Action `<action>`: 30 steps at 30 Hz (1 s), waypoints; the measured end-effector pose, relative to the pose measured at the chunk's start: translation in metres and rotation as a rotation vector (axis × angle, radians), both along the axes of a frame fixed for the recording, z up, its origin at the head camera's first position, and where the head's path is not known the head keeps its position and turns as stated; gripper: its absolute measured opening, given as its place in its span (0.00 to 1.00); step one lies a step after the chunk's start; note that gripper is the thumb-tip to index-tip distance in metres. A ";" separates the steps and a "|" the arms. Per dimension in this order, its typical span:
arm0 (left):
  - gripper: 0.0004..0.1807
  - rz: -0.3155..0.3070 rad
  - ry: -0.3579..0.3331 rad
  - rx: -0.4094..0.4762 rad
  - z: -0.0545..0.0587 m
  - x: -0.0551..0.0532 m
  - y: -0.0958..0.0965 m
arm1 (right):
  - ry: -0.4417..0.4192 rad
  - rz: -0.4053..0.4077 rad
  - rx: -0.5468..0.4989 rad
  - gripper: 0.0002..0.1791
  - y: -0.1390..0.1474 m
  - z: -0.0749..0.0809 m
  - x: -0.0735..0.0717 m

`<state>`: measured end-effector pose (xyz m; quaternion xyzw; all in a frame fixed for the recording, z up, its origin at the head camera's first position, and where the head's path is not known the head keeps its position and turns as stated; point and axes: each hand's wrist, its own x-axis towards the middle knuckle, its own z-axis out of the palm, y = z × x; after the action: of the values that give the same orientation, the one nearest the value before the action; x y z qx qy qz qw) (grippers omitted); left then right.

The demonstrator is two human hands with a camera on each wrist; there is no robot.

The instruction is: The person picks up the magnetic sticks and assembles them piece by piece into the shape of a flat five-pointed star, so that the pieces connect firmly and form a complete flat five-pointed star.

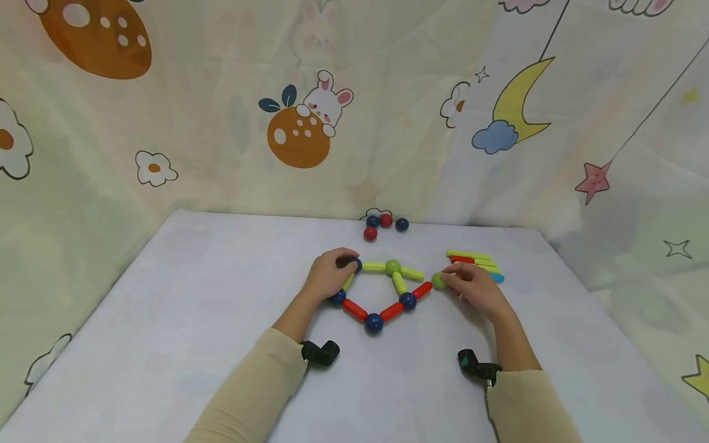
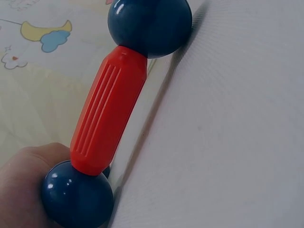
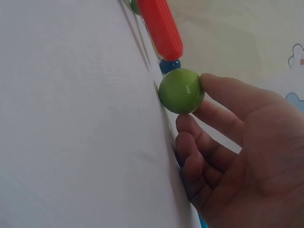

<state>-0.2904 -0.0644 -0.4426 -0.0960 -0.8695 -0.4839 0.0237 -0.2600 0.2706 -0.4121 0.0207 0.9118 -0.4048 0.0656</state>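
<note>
A joined frame of rods and balls lies on the white table. At its far left corner my left hand (image 1: 327, 277) grips a blue ball (image 1: 357, 265), mostly hidden by the fingers. Another blue ball (image 2: 78, 194), close beside that hand, joins a red rod (image 2: 110, 111) running to the near blue ball (image 1: 373, 323). My right hand (image 1: 476, 288) pinches a green ball (image 3: 182, 91) between thumb and fingertips, close by the free end of a red rod (image 1: 423, 290). A green ball (image 1: 392, 267) joins yellow-green rods at the frame's far side.
Loose yellow-green, red and blue rods (image 1: 473, 254) lie just beyond my right hand. Blue and red balls (image 1: 385, 220) sit at the table's back edge, before a patterned cloth (image 1: 221, 141). A small black device (image 1: 477, 365) is on each wrist.
</note>
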 end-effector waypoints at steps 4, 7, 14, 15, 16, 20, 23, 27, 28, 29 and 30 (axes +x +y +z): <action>0.15 -0.002 0.000 -0.005 0.000 0.000 0.001 | -0.002 0.007 0.012 0.26 -0.001 -0.001 0.001; 0.15 -0.004 0.000 -0.004 0.001 0.000 0.001 | 0.010 0.020 0.016 0.25 -0.001 -0.001 0.002; 0.15 -0.002 -0.014 -0.002 0.003 0.001 -0.001 | 0.036 0.047 0.019 0.22 -0.004 -0.001 0.004; 0.15 -0.003 -0.018 0.002 0.003 0.002 -0.001 | 0.037 0.048 0.021 0.22 -0.005 -0.001 0.004; 0.15 -0.006 -0.020 0.003 0.003 0.002 -0.001 | 0.039 0.050 0.024 0.23 -0.005 -0.001 0.004; 0.15 -0.004 -0.015 0.005 0.003 0.002 -0.001 | 0.047 0.045 0.036 0.23 -0.006 -0.002 0.004; 0.15 -0.002 -0.011 0.008 0.002 0.001 -0.001 | 0.058 0.039 0.045 0.23 -0.007 -0.002 0.003; 0.15 -0.004 -0.013 0.011 0.001 0.000 -0.001 | 0.073 0.041 0.054 0.22 -0.008 -0.004 0.001; 0.15 -0.005 -0.012 0.011 0.001 0.000 -0.001 | 0.076 0.039 0.058 0.22 -0.009 -0.005 0.001; 0.15 -0.005 -0.012 0.010 0.001 0.000 -0.001 | 0.079 0.039 0.059 0.22 -0.009 -0.005 0.001; 0.15 -0.004 -0.013 0.011 0.001 0.000 -0.001 | 0.082 0.040 0.060 0.22 -0.010 -0.006 0.001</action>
<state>-0.2904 -0.0650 -0.4419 -0.0944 -0.8669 -0.4892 0.0174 -0.2591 0.2606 -0.4180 -0.0120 0.9257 -0.3764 0.0358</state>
